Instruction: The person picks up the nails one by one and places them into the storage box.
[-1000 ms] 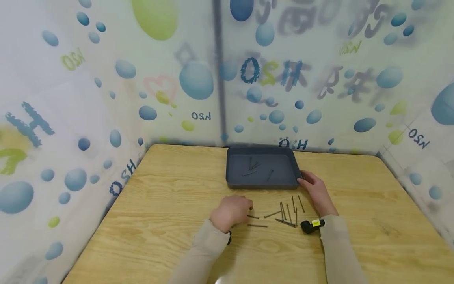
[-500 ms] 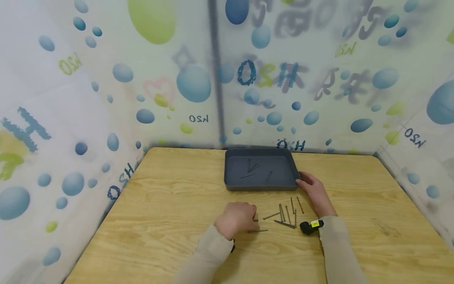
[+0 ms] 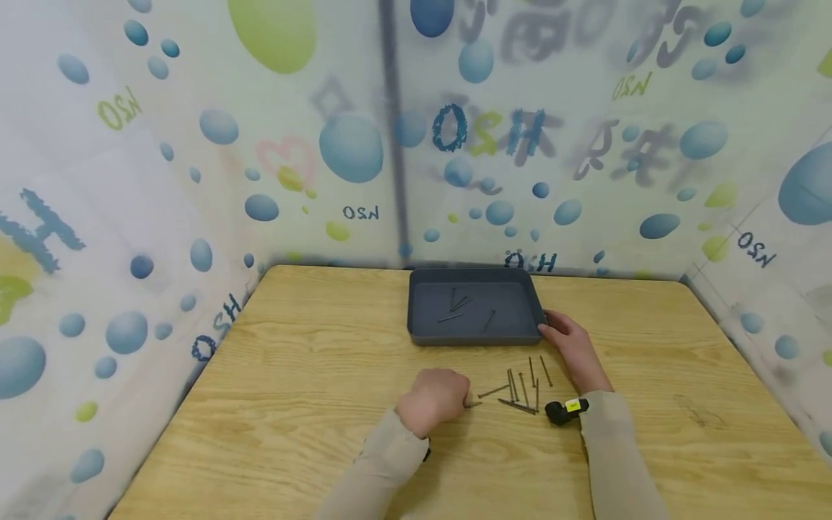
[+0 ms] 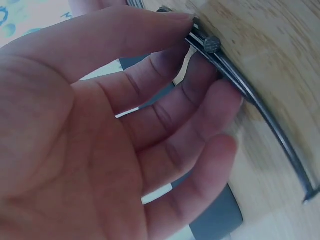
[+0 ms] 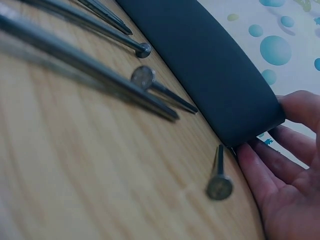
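Observation:
My left hand (image 3: 434, 397) is low over the wooden table, left of a loose cluster of nails (image 3: 518, 406). In the left wrist view, its thumb and fingertips pinch a small bunch of dark nails (image 4: 260, 102), one head pointing away from the hand. A shallow dark grey tray (image 3: 474, 340) stands at the back of the table with several nails (image 3: 451, 318) lying inside. At its right side my right hand (image 3: 575, 354) grips the front corner. The right wrist view has the thumb on the tray's wall (image 5: 215, 65) and fingers curled under its edge.
Several nails lie on the table between the hands, in front of the tray; one nail (image 5: 220, 185) is close to the right fingers. Patterned walls (image 3: 292, 217) enclose the table (image 3: 312, 347) at the back and sides.
My left hand has moved slightly right and gathered the nails that lay beside its fingers. The right hand stays on the tray's corner. The head view has shifted a little.

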### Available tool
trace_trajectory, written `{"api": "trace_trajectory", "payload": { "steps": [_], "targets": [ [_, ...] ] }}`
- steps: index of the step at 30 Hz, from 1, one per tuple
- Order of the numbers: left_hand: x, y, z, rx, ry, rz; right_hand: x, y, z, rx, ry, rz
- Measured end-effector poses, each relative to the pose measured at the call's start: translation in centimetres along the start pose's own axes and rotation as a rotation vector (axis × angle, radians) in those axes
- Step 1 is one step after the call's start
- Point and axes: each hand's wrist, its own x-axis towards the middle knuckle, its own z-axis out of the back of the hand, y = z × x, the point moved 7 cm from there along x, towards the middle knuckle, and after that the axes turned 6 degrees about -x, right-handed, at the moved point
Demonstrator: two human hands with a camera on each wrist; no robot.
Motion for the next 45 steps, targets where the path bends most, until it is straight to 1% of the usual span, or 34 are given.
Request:
{"api": "trace_trajectory", "payload": {
  "steps": [3,5,9,12,16,19,22,25,30,33,37,39,43,45],
  "targets": [
    [-0.1,0.0,0.1,-0.026,-0.003,0.006,0.0,0.2,-0.1,0.012,0.004,0.001],
    [0.0,0.0,0.2,-0.062,-0.01,-0.001,-0.1,0.2,0.0,0.018,0.005,0.0],
    [0.1,-0.2,0.4,-0.142,-0.043,-0.052,-0.1,0.1,0.2,0.011,0.009,-0.008],
    [0.4,-0.3,0.5,-0.171,-0.078,-0.101,0.0,0.1,0.4,0.004,0.01,-0.012],
    [0.8,-0.3,0.6,-0.145,-0.117,-0.155,0.2,0.2,0.4,0.001,0.006,0.001],
    [0.9,-0.3,0.6,-0.115,-0.116,-0.174,0.4,0.3,0.4,0.002,-0.001,0.002],
    [0.8,-0.2,0.9,-0.098,-0.119,-0.181,0.5,0.2,0.3,0.013,-0.004,0.002],
    [0.6,0.0,1.2,-0.106,-0.129,-0.181,0.4,0.1,0.2,0.026,-0.013,0.002],
    [0.7,0.0,1.5,-0.105,-0.154,-0.18,0.0,-0.1,0.3,-0.004,-0.017,-0.002],
    [0.8,0.1,1.5,-0.101,-0.172,-0.163,0.1,-0.3,0.3,-0.016,-0.014,-0.004],
    [0.9,0.3,1.6,-0.13,-0.184,-0.14,0.2,-0.3,0.2,-0.009,-0.01,-0.005],
    [0.8,0.3,1.8,-0.141,-0.192,-0.146,0.2,-0.2,0.2,-0.009,-0.01,-0.005],
    [0.5,0.2,2.0,-0.133,-0.21,-0.188,0.2,0.0,0.1,-0.014,-0.011,-0.008],
    [0.5,0.3,2.0,-0.134,-0.212,-0.197,0.2,0.1,0.1,-0.021,-0.004,-0.008]
  ]
}}
